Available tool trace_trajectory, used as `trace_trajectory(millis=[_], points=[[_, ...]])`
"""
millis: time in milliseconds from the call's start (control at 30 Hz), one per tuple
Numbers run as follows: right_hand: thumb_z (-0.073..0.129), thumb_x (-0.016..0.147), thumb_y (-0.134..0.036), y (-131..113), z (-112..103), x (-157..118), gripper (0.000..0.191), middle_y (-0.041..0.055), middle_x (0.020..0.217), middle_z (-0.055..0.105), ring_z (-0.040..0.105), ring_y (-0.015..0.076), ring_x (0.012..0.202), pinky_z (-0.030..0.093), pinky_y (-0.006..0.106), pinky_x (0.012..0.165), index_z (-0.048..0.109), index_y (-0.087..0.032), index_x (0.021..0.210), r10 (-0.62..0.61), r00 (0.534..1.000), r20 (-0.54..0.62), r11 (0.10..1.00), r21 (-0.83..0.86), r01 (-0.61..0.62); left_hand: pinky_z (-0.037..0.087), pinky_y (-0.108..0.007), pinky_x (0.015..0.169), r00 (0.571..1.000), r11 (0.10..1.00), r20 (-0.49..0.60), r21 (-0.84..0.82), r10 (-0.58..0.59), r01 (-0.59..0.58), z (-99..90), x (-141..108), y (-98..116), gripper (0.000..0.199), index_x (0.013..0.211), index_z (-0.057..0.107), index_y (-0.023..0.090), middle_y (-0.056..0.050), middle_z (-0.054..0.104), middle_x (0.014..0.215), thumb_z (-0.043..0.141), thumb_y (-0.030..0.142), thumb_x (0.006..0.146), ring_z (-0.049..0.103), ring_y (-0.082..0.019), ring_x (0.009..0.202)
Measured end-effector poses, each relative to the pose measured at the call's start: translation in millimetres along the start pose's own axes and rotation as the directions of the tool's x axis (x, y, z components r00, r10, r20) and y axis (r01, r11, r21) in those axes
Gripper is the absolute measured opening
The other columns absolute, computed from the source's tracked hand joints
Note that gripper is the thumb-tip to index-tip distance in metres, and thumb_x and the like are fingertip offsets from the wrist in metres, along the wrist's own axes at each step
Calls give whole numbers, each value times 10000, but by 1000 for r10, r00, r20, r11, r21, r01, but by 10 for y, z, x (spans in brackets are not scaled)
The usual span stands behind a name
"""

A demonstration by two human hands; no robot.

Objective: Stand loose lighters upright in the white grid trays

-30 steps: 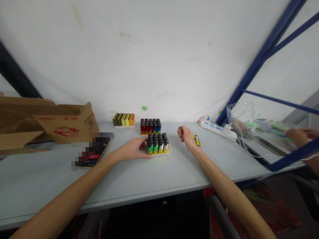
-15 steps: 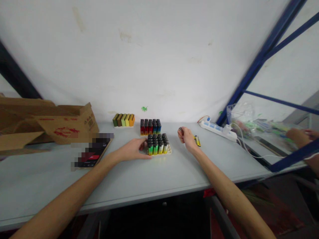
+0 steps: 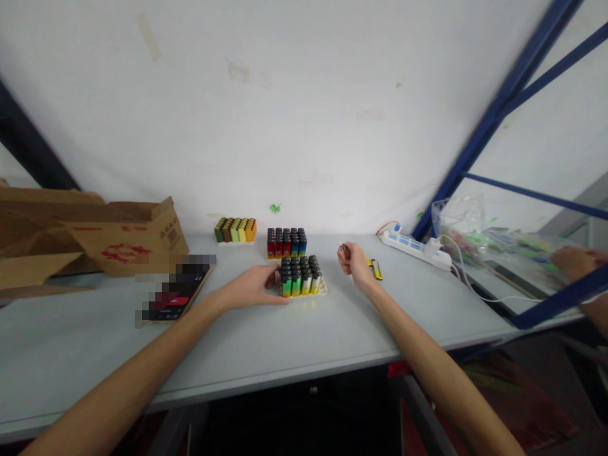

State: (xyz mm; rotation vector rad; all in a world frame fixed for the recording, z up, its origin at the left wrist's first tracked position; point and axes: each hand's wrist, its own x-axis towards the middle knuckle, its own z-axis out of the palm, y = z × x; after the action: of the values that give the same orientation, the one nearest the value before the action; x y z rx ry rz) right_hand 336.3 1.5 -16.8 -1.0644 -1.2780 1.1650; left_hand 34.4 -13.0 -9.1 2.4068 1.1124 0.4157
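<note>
Fingers of your left hand [image 3: 254,285] stand apart around the left end of the tray [image 3: 323,289], between the surface's [image 3: 237,348] front and back edges; your right hand's [image 3: 354,265] close on an apparent lighter [image 3: 342,247] (mostly hidden). Best steady the tray gently, without tipping its upright lighters [image 3: 301,282].

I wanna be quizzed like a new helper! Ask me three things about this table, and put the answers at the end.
1. True or false: the left hand is at the left end of the tray with the green lighters.

2. Pick one. Which is nearest the picture's right edge?
A) cardboard box
B) phone
C) power strip

3. Fill in: just behind that tray stand red lighters and ____ ones.

Key: 1 true; 2 C; 3 blue.
</note>
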Motion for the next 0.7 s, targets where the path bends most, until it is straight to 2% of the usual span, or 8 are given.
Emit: trace_trajectory(millis=[67,133,200,300,400,500,600,700], points=[[370,904,-745,3,-15,8,581,-82,559,256,177,71,424,130,214,398,444,-218,670,25,998,50,998,50,-28,440,-300,681,1000,1000,-1,2,2,-2,1,-1,-2,602,975,581,181,-40,661,888,748,695,711,615,-228,772],[402,895,-795,10,-31,14,616,-71,599,323,254,74,445,194,203,402,548,-207,784,-10,996,83,997,71,4,440,-296,679,1000,1000,-1,1,4,-4,1,-2,-3,596,972,577,182,-39,657,889,750,692,715,612,-223,770],[525,893,-743,12,-45,11,547,-45,673,432,397,89,522,343,200,450,634,-209,936,-87,991,98,996,33,85,439,-293,677,1000,1000,0,-1,5,-5,1,-2,-3,595,984,576,183,-37,655,895,749,688,721,608,-219,770],[606,911,-651,-21,-69,-25,471,31,927,587,580,146,795,557,268,674,699,-230,1101,-187,972,144,975,-93,202,442,-293,679,1000,1000,4,-1,5,-5,3,-1,-2,603,1011,580,182,-37,655,900,749,686,724,608,-219,772],[589,939,-628,-106,-98,-97,461,68,1058,615,601,191,965,581,321,810,743,-231,1116,-264,945,192,915,-261,309,446,-297,683,1000,1000,3,-1,9,-9,9,4,-7,613,1016,582,173,-39,648,890,750,685,724,606,-221,771],[625,930,-603,-188,-108,-170,427,39,873,633,596,170,798,537,294,712,750,-202,1006,-270,933,237,860,-376,345,440,-292,674,999,999,-4,-11,33,-33,13,11,-25,610,1008,585,170,-27,632,861,754,682,723,594,-210,753],[691,892,-579,-204,-72,-206,393,4,751,641,544,125,604,474,268,588,701,-189,936,-230,943,243,886,-349,306,418,-275,643,999,998,2,-33,49,-49,-7,10,-47,593,987,585,177,-7,608,832,770,668,712,572,-192,725],[740,851,-566,-164,1,-196,393,15,719,693,575,119,546,485,265,560,656,-182,872,-192,959,207,923,-294,248,399,-265,617,998,998,27,-43,48,-47,-55,-2,-56,591,959,589,179,3,588,814,786,667,690,543,-182,703]])
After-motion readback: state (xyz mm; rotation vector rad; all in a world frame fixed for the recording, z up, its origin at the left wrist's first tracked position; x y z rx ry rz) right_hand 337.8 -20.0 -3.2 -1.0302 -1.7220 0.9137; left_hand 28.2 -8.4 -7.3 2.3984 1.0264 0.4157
